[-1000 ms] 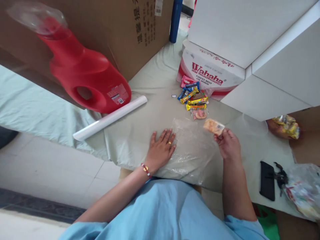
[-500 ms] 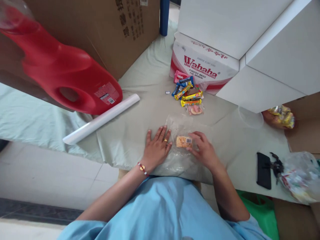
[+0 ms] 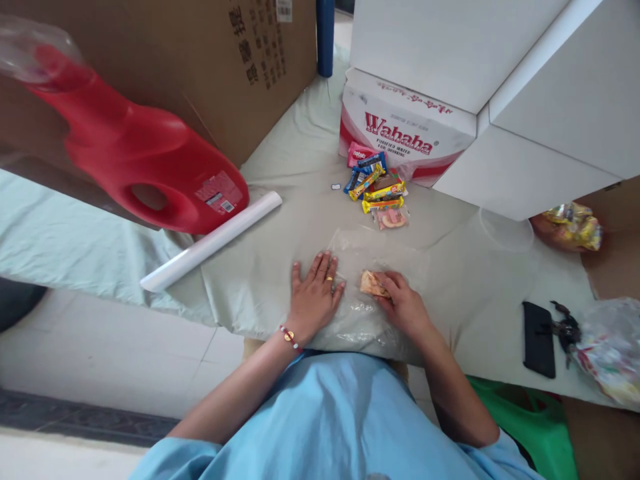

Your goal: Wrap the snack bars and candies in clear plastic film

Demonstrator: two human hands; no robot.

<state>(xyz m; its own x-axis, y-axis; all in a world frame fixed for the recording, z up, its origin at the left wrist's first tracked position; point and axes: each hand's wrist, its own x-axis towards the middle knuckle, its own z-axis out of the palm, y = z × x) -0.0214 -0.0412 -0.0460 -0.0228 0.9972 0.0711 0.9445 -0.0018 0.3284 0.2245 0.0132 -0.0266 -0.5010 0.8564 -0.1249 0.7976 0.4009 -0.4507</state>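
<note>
My left hand (image 3: 315, 297) lies flat with its fingers stretched out, at the left edge of a clear plastic sheet (image 3: 350, 243) on the cloth-covered table. Over the sheet, my right hand (image 3: 405, 300) pinches a small wrapped snack (image 3: 371, 283), orange and cream in colour, by its right end. The fingers cover part of it; whether it still touches the sheet I cannot tell. Beyond the hands lies a small pile of packaged snacks: yellow-wrapped bars (image 3: 384, 193), blue packets (image 3: 373, 162), a pink packet (image 3: 357, 153) and a clear packet with pink contents (image 3: 391, 217).
A white roll (image 3: 213, 241) lies left, beside a large red bottle (image 3: 175, 157) and a cardboard box (image 3: 200, 60). A Wahaha carton (image 3: 405, 130) and white boxes (image 3: 530, 153) stand behind. A clear round container (image 3: 505, 230), black phone (image 3: 539, 340) and plastic bag (image 3: 610, 353) are right.
My right hand has closed on the wrapped snack, which now sits tilted and slightly farther right. My left hand stays flat in place. The view has shifted slightly.
</note>
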